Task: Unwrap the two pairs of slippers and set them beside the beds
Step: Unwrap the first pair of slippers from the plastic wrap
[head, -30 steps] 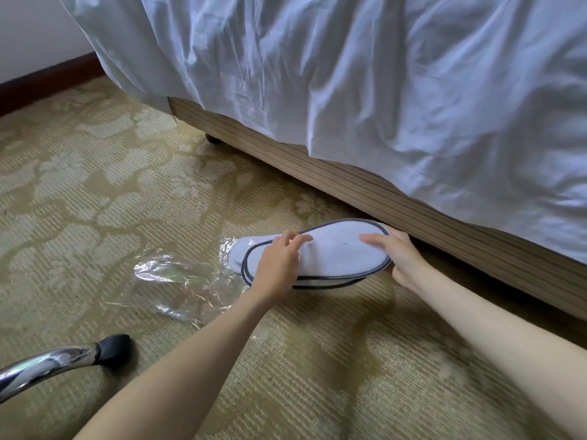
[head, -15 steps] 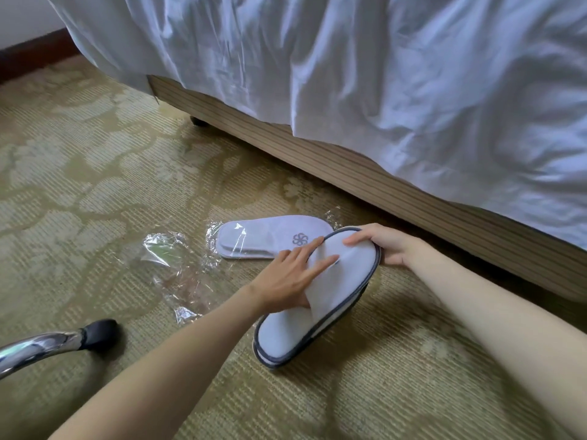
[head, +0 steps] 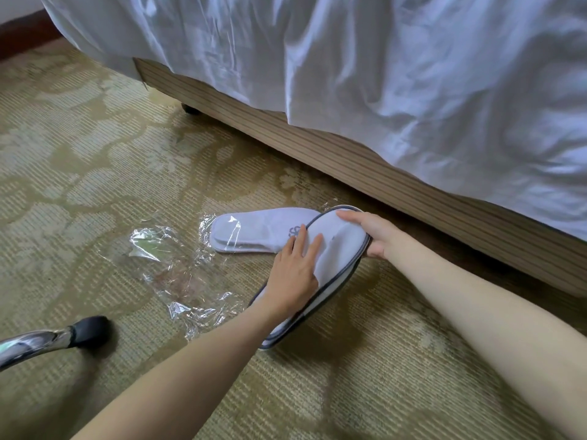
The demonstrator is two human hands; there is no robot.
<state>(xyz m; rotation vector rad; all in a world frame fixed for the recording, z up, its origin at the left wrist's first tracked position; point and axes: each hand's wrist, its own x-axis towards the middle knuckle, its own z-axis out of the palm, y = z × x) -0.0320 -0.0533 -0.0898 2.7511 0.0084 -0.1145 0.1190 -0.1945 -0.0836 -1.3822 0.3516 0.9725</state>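
Note:
A white slipper with grey trim (head: 340, 249) lies at an angle on the carpet, its toe end toward the bed. My left hand (head: 293, 274) rests flat on its middle, fingers straight. My right hand (head: 373, 235) grips the toe end, fingers over the top and thumb under the edge. A second white slipper pack (head: 260, 230), with a logo and partly in clear plastic, lies flat just left of the toe. An empty clear wrapper (head: 178, 271) lies crumpled on the carpet to the left.
The bed's striped wooden base (head: 317, 154) runs diagonally behind the slippers, with a white sheet (head: 381, 74) hanging over it and a black castor (head: 190, 109) under its corner. A chrome chair leg with a black foot (head: 85, 331) sits at lower left. Patterned carpet (head: 95, 169) covers the floor.
I lifted the trimmed slipper off the wrapped pack, turned it and brought it toward me. The wrapped pack now lies uncovered, and my left hand lies flat on the slipper.

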